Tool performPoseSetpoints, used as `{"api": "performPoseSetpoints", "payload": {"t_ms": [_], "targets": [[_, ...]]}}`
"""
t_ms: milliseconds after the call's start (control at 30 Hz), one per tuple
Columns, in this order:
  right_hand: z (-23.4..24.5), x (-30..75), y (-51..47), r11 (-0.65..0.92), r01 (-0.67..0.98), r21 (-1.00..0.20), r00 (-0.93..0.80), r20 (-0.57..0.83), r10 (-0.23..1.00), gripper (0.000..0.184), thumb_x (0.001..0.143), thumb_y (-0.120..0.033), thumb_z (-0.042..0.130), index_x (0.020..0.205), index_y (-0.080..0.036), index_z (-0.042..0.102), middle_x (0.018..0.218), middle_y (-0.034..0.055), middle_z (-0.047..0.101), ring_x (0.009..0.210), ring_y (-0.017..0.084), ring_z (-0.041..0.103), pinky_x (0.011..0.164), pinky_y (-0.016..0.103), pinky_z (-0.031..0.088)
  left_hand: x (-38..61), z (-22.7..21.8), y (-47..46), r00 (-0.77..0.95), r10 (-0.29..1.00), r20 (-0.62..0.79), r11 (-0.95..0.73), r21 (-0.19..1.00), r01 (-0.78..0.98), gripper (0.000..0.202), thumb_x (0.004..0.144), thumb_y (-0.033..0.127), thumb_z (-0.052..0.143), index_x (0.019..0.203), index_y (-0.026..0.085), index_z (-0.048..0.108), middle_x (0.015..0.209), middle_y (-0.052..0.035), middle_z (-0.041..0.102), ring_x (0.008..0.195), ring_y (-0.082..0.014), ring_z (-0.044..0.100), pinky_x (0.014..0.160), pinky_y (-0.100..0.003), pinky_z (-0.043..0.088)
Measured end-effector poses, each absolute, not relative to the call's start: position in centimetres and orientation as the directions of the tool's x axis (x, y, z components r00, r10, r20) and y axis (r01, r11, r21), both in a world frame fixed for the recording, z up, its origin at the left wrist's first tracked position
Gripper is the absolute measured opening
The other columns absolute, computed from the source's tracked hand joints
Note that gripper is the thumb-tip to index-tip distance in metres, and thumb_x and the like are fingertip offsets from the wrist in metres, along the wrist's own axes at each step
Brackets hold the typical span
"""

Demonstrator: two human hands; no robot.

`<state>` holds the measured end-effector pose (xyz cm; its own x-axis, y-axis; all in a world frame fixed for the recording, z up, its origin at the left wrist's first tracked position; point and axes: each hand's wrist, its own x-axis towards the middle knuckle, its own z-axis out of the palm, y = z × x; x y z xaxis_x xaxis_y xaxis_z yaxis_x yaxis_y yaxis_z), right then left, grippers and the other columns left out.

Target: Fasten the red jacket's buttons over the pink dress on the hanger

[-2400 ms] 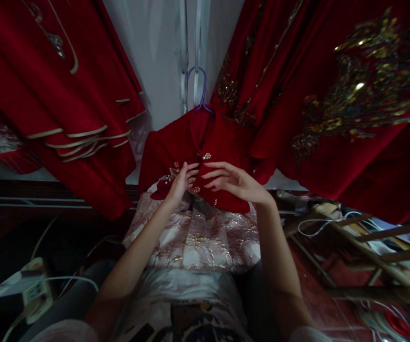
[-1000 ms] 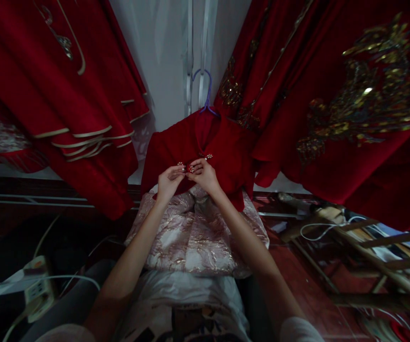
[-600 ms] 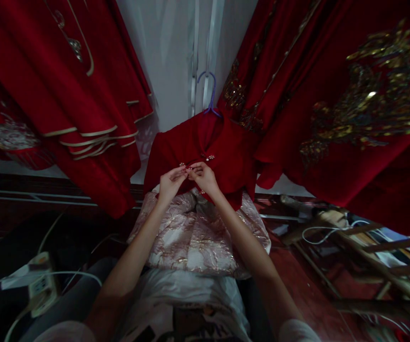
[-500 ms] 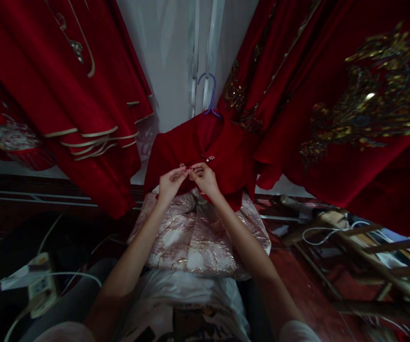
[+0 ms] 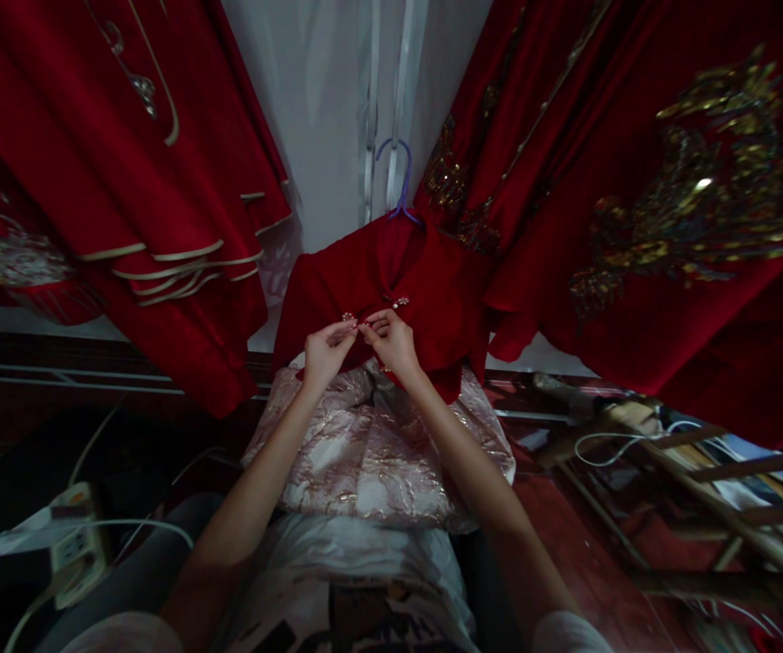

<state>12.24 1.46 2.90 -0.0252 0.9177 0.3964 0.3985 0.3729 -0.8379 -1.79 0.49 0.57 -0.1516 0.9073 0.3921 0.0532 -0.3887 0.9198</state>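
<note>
A small red jacket (image 5: 432, 290) hangs on a purple hanger (image 5: 401, 181) in front of me, over a pink and gold brocade skirt (image 5: 370, 453). My left hand (image 5: 323, 352) and my right hand (image 5: 391, 340) meet at the jacket's front opening. Both pinch a small beaded fastening (image 5: 357, 320) between fingertips, left hand on the left flap, right hand on the right flap. Another beaded clasp (image 5: 397, 302) sits closed just above my right hand.
Long red gowns hang on both sides: one with gold trim (image 5: 125, 181) at left, one with gold embroidery (image 5: 690, 199) at right. A white power strip (image 5: 71, 544) with cables lies at lower left. A wooden frame (image 5: 704, 472) with a white cable stands at right.
My hands were apart and open over the jacket front 2.4 s ago. They have since closed together on the fastening and have stayed there, hardly moving.
</note>
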Motion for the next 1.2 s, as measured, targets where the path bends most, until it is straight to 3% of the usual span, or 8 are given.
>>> {"api": "performPoseSetpoints", "payload": {"t_ms": [200,400,533,700,867,967,1067,1200], "targets": [[3.3,11.8,1.0,0.443,0.455,-0.772,-0.041,0.479,0.877,0.011,0.084,-0.027,0.057,0.09,-0.018,0.059,0.089,0.0044,0.062,0.076,0.012,0.06,0.075,0.025,0.052,-2.4,0.6,0.7,-0.133,0.903,0.408,-0.393,0.911,0.128,0.027,0.074,0.031,0.068,0.095,0.016,0.074,0.094,-0.0086,0.075,0.084,-0.02,0.07,0.088,-0.037,0.054],[3.3,11.5,0.7,0.502,0.486,-0.715,-0.08,0.535,0.841,0.012,0.088,-0.022,0.05,0.095,-0.018,0.058,0.098,0.0073,0.059,0.085,0.014,0.059,0.081,0.027,0.052,-2.6,1.1,0.9,-0.138,0.89,0.435,-0.404,0.892,0.203,0.019,0.071,0.028,0.068,0.086,0.017,0.073,0.085,-0.0059,0.074,0.076,-0.017,0.069,0.081,-0.032,0.054],[3.1,11.9,0.5,0.494,0.447,-0.746,-0.144,0.485,0.863,0.015,0.089,-0.022,0.049,0.1,-0.019,0.059,0.101,0.0068,0.063,0.087,0.014,0.062,0.084,0.027,0.052,-2.8,1.2,1.0,-0.11,0.895,0.432,-0.411,0.895,0.172,0.015,0.07,0.024,0.067,0.083,0.017,0.068,0.083,-0.004,0.071,0.075,-0.0148,0.067,0.079,-0.029,0.052],[2.8,14.9,-1.0,0.46,0.349,-0.816,-0.323,0.356,0.877,0.024,0.092,-0.023,0.045,0.112,-0.02,0.058,0.109,0.0046,0.068,0.095,0.013,0.066,0.086,0.026,0.051,-4.4,-0.8,1.3,-0.136,0.891,0.434,-0.41,0.896,0.172,0.022,0.074,0.017,0.057,0.096,0.018,0.06,0.089,-0.004,0.068,0.082,-0.0136,0.065,0.083,-0.029,0.05],[1.7,18.0,-1.4,0.405,0.589,-0.699,-0.397,0.187,0.899,0.024,0.093,-0.018,0.042,0.101,-0.019,0.064,0.105,0.0058,0.071,0.096,0.015,0.067,0.085,0.026,0.048,-6.2,-2.7,0.6,-0.048,0.929,0.367,-0.313,0.849,0.426,0.013,0.076,0.021,0.053,0.084,0.021,0.063,0.088,-0.004,0.068,0.084,-0.0169,0.063,0.084,-0.032,0.048],[0.2,18.4,-0.8,0.322,0.736,-0.595,-0.326,0.106,0.94,0.019,0.091,-0.016,0.046,0.096,-0.017,0.064,0.101,0.0104,0.071,0.094,0.018,0.067,0.081,0.025,0.047,-6.5,-2.9,-0.3,0.02,0.929,0.369,-0.325,0.791,0.518,0.015,0.069,0.019,0.06,0.083,0.022,0.062,0.082,-0.002,0.065,0.076,-0.0159,0.061,0.076,-0.029,0.049],[-1.8,18.0,-0.4,0.263,0.815,-0.517,-0.237,0.117,0.964,0.012,0.085,-0.021,0.059,0.095,-0.015,0.062,0.096,0.0129,0.069,0.089,0.019,0.066,0.076,0.025,0.046,-6.4,-3.1,-1.1,0.07,0.944,0.323,-0.31,0.793,0.524,0.027,0.064,0.02,0.066,0.09,0.02,0.058,0.081,0.0,0.061,0.065,-0.0131,0.057,0.063,-0.026,0.047],[-3.5,17.3,-0.1,0.306,0.783,-0.542,-0.263,0.157,0.952,0.022,0.074,-0.032,0.072,0.085,-0.017,0.061,0.084,0.0051,0.066,0.08,0.016,0.062,0.07,0.023,0.045,-5.9,-3.5,-1.5,0.093,0.945,0.315,-0.31,0.761,0.569,0.025,0.066,0.016,0.064,0.089,0.019,0.057,0.08,-0.0002,0.059,0.067,-0.0135,0.058,0.063,-0.026,0.047]]}}
